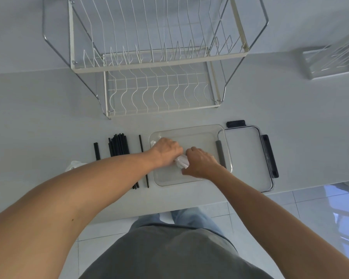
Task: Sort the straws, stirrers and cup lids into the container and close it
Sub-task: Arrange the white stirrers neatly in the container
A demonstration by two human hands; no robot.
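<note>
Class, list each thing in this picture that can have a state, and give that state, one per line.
container: open, lid off
lid: flat on counter beside container
left hand: gripping white bundle inside container
right hand: gripping same bundle
black straws: lying loose on counter
dish rack: empty

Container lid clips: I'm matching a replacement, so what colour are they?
Black, on the clear container lid; the clips show best in the head view.
</note>
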